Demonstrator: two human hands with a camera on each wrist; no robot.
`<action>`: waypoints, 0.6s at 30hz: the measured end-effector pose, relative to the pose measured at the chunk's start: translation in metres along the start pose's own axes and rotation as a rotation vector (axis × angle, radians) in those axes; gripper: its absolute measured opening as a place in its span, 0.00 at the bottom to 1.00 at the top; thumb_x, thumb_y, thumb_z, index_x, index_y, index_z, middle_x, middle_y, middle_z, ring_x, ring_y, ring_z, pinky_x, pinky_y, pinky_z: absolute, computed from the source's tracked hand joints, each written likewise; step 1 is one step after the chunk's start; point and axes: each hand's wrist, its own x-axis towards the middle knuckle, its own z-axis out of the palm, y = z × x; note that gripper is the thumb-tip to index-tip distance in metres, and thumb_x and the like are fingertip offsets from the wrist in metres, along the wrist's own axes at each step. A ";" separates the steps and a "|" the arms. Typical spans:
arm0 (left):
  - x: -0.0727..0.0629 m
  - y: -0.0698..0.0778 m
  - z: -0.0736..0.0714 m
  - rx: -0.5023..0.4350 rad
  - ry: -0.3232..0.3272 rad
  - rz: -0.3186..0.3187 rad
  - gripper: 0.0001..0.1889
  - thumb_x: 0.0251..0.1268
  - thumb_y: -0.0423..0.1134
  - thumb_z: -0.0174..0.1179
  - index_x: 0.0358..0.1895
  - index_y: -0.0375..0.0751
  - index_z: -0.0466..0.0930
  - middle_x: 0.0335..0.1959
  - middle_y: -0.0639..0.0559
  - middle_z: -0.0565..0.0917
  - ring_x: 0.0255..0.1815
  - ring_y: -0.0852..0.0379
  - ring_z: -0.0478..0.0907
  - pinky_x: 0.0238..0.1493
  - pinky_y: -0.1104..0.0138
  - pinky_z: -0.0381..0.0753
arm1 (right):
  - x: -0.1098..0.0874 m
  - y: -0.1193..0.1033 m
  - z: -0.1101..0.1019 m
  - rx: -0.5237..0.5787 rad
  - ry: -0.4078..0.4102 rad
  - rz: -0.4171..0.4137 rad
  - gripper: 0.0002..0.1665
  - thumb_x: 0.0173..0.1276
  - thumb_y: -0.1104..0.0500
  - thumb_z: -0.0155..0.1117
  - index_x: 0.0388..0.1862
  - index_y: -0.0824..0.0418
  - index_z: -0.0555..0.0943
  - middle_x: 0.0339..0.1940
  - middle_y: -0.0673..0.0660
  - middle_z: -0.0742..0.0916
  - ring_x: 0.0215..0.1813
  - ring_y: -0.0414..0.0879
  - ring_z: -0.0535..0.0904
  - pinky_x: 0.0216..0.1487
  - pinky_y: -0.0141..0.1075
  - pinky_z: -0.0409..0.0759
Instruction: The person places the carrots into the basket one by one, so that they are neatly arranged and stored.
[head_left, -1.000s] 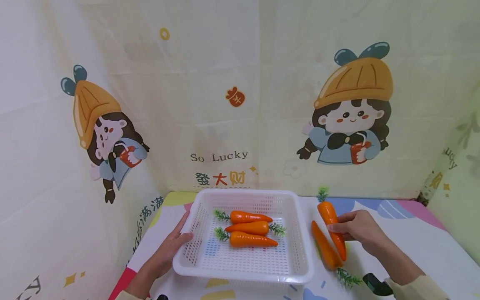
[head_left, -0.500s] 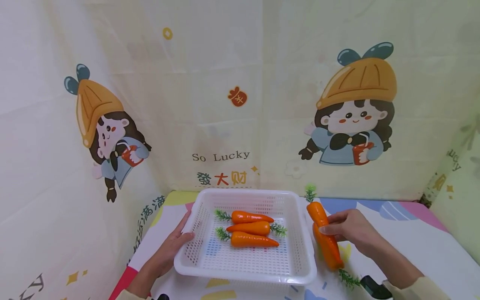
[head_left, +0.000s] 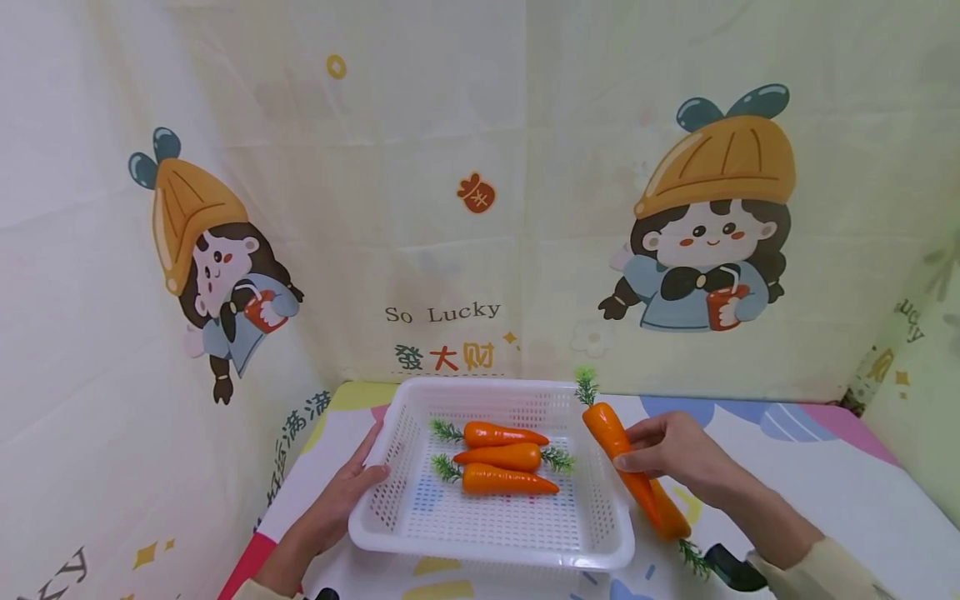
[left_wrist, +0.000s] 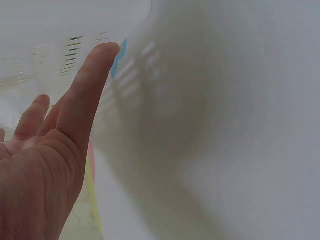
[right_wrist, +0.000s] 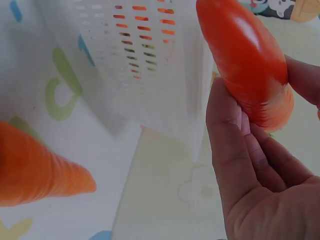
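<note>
A white plastic basket (head_left: 491, 557) sits at the middle of the table. Inside lie three orange carrots with green tops, among them the front carrot (head_left: 506, 479). My left hand (head_left: 341, 492) rests along the basket's left side, its fingers straight against the outer wall; the left wrist view shows this hand (left_wrist: 65, 115) under the rim. Between thumb and fingers, my right hand (head_left: 671, 454) pinches a carrot (head_left: 609, 429) over the basket's right rim, green top pointing away. Partly behind it, another carrot (head_left: 672, 521) lies on the table, seen also as an orange carrot (right_wrist: 45, 170) in the right wrist view.
A patterned cloth (head_left: 780, 475) covers the table. Behind it hangs a pale fabric backdrop (head_left: 555, 208) with cartoon figures, closing in the back and both sides. A dark wrist strap (head_left: 735, 571) shows at the right sleeve.
My right hand has carried the pinched carrot leftward, from above the carrot on the table to the basket's right rim. My left hand and the basket stay nearly in place.
</note>
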 end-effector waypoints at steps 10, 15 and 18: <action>0.002 -0.002 0.001 0.002 -0.001 0.002 0.42 0.79 0.48 0.56 0.83 0.80 0.39 0.86 0.44 0.56 0.68 0.39 0.81 0.58 0.48 0.88 | 0.007 -0.016 0.011 -0.035 -0.127 -0.146 0.30 0.57 0.53 0.82 0.56 0.66 0.87 0.41 0.56 0.91 0.37 0.48 0.84 0.46 0.40 0.91; 0.001 -0.001 -0.001 0.006 -0.007 0.009 0.42 0.80 0.47 0.55 0.83 0.80 0.39 0.86 0.42 0.55 0.67 0.39 0.81 0.57 0.48 0.88 | 0.014 -0.023 0.016 -0.037 -0.212 -0.219 0.27 0.58 0.54 0.81 0.55 0.64 0.88 0.42 0.55 0.91 0.37 0.48 0.85 0.45 0.40 0.91; 0.000 -0.001 -0.001 -0.001 -0.008 0.005 0.41 0.80 0.47 0.55 0.83 0.82 0.39 0.86 0.42 0.55 0.67 0.40 0.81 0.57 0.47 0.88 | 0.018 -0.028 0.020 -0.020 -0.264 -0.259 0.26 0.58 0.56 0.81 0.54 0.64 0.88 0.43 0.56 0.92 0.38 0.49 0.86 0.45 0.40 0.91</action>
